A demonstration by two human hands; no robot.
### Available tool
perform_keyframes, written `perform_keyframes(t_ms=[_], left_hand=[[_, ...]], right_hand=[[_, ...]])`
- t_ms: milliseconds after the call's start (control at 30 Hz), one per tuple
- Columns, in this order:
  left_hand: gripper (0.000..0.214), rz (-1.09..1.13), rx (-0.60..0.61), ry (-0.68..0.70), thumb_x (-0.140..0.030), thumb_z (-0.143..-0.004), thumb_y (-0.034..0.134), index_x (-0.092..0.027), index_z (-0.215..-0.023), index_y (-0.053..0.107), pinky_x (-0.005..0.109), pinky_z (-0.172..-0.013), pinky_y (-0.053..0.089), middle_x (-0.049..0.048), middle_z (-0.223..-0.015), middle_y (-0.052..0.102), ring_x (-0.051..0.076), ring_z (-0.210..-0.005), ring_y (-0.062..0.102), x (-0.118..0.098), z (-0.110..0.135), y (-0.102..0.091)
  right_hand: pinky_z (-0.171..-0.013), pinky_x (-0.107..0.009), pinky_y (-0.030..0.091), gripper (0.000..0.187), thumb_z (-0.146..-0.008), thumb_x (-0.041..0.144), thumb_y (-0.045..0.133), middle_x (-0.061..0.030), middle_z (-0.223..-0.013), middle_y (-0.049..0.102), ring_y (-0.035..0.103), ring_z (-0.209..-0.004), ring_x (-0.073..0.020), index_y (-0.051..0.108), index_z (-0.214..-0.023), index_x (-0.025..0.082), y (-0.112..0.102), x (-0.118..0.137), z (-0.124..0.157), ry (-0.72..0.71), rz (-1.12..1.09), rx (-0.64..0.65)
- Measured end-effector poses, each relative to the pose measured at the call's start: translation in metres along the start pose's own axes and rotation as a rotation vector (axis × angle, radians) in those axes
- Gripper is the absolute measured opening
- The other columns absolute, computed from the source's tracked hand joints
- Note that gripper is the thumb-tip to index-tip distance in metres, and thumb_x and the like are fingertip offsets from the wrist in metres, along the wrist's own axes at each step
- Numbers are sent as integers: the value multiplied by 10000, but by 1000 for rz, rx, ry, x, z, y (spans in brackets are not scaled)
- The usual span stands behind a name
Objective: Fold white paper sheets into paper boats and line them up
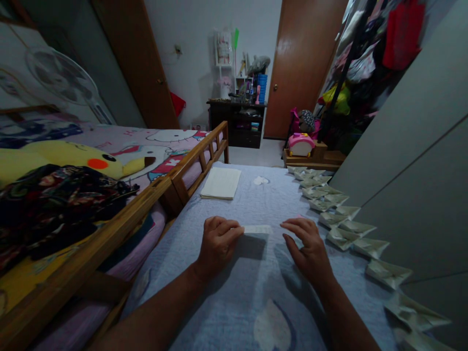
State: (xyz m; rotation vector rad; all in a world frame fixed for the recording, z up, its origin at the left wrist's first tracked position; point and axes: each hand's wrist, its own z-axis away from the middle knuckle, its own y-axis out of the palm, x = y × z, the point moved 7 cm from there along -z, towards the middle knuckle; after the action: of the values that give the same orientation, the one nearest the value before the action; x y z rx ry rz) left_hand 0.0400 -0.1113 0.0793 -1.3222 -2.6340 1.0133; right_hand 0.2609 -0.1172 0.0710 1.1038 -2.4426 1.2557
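Note:
Over the blue patterned bed sheet (234, 302), my left hand (218, 242) pinches one end of a folded strip of white paper (258, 229) between thumb and fingers. The strip stretches rightward, and its shadow falls on the sheet below. My right hand (305, 243) is just beyond the strip's free end, thumb and fingers apart, with nothing in it. A stack of paper sheets (221, 184) lies farther up the bed. Several folded paper boats (343, 234) stand in rows along the right edge.
A wooden bed rail (175, 175) runs along the left. Behind it are a yellow plush toy (69, 158) and dark patterned cloth (54, 209). A pale cabinet (413, 161) borders the right side. A dark low cabinet (236, 124) stands by the far wall.

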Motion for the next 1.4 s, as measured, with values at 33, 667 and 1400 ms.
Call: perform_keyframes(t_ms=[33, 667, 1400], left_hand=[[118, 17, -13, -5, -177, -935, 609, -215, -958, 718, 373, -790, 383, 28, -890, 729, 190, -808, 541, 2, 0, -1], [157, -62, 145, 95, -140, -928, 531, -180, -928, 683, 297, -691, 488, 91, -1031, 676, 178, -773, 567, -17, 9, 28], [184, 315, 670, -439, -160, -838, 535, -192, -991, 632, 244, -591, 402, 3, -736, 675, 157, -626, 611, 12, 30, 52]], right_hand=[[-1038, -465, 393, 381, -874, 193, 581, -77, -1186, 644, 533, -1174, -261, 574, -1251, 251, 3, -1, 1, 24, -33, 30], [-944, -450, 360, 237, -656, 31, 529, -41, -864, 578, 479, -910, -246, 462, -766, 230, 30, 28, 2, -56, 179, 98], [-648, -276, 433, 134, -868, 201, 491, -25, -766, 666, 604, -697, -171, 616, -821, 199, 53, -8, 16, 364, -211, 497]])
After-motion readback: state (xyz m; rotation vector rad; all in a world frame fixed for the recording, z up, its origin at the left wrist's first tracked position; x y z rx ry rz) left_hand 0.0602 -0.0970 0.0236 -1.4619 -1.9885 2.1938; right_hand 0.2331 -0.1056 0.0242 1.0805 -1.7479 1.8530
